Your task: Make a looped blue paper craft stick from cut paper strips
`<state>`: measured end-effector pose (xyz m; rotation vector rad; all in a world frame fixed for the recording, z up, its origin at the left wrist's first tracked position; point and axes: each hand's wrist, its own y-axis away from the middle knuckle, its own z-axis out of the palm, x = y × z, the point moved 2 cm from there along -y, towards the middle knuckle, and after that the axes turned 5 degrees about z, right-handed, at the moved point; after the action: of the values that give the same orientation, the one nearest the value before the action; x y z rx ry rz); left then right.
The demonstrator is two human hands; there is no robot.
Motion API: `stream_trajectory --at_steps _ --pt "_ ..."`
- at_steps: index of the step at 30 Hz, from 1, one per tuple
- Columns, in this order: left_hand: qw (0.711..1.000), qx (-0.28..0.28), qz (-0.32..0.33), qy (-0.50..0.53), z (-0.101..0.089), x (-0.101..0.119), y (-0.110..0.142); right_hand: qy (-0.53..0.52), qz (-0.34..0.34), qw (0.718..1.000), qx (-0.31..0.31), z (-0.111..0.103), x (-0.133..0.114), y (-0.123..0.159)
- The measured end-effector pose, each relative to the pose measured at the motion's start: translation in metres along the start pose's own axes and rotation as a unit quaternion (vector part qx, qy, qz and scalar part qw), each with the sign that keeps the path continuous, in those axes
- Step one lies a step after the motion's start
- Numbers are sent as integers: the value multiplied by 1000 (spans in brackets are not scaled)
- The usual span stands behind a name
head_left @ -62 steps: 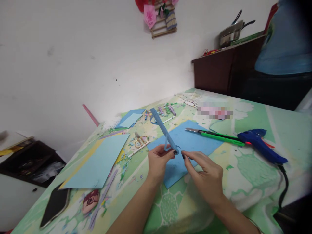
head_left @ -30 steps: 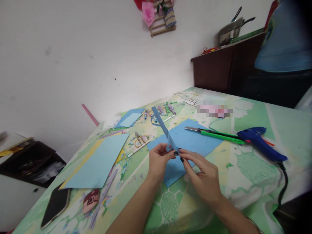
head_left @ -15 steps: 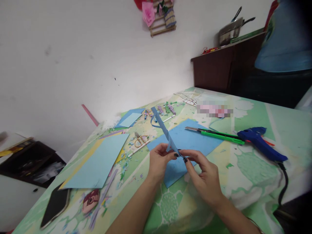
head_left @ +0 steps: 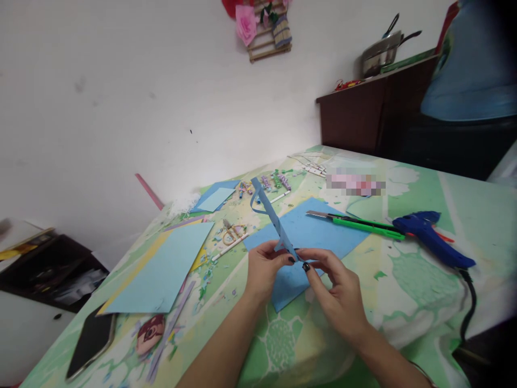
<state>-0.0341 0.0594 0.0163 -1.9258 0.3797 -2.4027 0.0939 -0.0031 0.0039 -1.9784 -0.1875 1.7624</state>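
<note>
A long blue paper strip (head_left: 270, 213) rises at a slant from between my two hands, its far end curled over. My left hand (head_left: 263, 272) pinches its lower end from the left with thumb and fingers closed. My right hand (head_left: 337, 296) pinches the same end from the right, its dark-nailed fingertips meeting the left thumb. Both hands hover just above a blue paper sheet (head_left: 319, 229) lying on the green patterned table (head_left: 404, 291).
A green utility knife (head_left: 357, 222) and a blue glue gun (head_left: 432, 237) with its black cord lie to the right. Small scissors (head_left: 232, 233), a light blue sheet (head_left: 161, 269) over a yellow one, a phone (head_left: 92, 339), and paper scraps lie left. A dark cabinet (head_left: 355, 116) stands behind.
My right fingers have slid in closer to the left thumb on the strip's lower end. The strip has tilted slightly; my left hand has stayed in place.
</note>
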Motion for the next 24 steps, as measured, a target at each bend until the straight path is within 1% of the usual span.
stream_trajectory --at_steps 9,18,24 --pt "1000 28 -8 -10 -2 1 -1 -26 3 1000 14 2 0 0" --pt "1000 -1 5 -24 -1 6 1 38 -30 998 35 0 -6 1" --pt "999 10 20 -45 -1 9 1 81 -76 993 38 1 -8 5"
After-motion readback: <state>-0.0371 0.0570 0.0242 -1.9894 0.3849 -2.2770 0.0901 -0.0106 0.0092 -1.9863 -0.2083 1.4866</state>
